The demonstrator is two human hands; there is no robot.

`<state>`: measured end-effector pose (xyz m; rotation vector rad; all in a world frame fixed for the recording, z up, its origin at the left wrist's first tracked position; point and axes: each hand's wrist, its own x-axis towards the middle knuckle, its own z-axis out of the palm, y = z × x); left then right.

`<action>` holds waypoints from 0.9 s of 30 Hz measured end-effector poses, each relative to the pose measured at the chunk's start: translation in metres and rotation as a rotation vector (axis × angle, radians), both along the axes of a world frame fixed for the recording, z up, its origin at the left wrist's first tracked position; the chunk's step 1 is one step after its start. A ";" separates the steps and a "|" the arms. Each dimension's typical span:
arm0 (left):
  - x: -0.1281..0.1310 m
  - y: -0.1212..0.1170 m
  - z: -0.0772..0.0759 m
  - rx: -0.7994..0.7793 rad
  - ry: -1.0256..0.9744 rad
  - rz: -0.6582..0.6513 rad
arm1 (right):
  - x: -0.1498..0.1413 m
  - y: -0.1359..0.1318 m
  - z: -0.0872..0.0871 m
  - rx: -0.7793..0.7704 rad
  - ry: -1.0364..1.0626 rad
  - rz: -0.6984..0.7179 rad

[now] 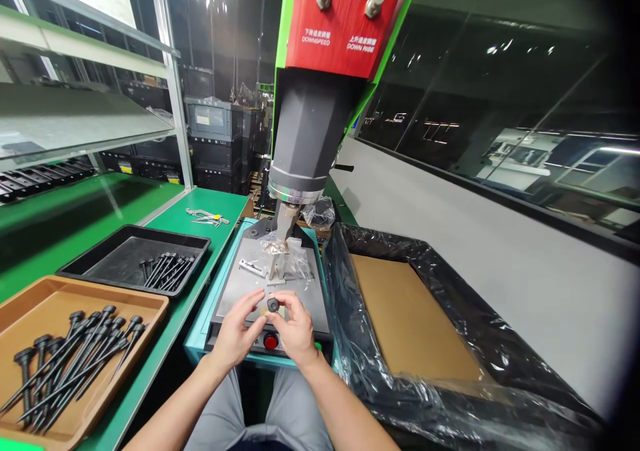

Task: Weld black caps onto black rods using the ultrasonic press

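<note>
Presently I have the right grip [296, 328] pinching a dark knobbed part [273, 304] between thumb and forefinger, its blunt end facing up toward the head camera. The left grip [237, 331] is spread and loosely curved just beside it, thumb and fingers parted; whether the thumb brushes the part I cannot tell. Both sit over the near portion of the grey machine plate [235, 294], close to the red button [271, 341]. Beyond, I see clear plastic [301, 264] around the metal fixture [277, 269]. On the green surface [170, 210] to my left, the tan tray [50, 306] holds long black rods [93, 334] with knobbed heads; the black tray [113, 258] holds more.
</note>
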<state>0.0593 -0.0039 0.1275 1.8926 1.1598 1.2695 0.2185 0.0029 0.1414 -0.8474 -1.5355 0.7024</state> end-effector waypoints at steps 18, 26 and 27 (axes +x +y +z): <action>-0.061 -0.006 0.014 -0.781 -0.632 -0.056 | -0.014 0.015 -0.011 -0.724 0.508 0.181; -0.162 0.066 0.035 -0.459 0.385 0.597 | 0.054 -0.008 -0.002 -0.696 0.372 -0.003; -0.175 0.075 0.037 -0.460 0.425 0.635 | 0.067 -0.012 0.000 -0.690 0.357 -0.045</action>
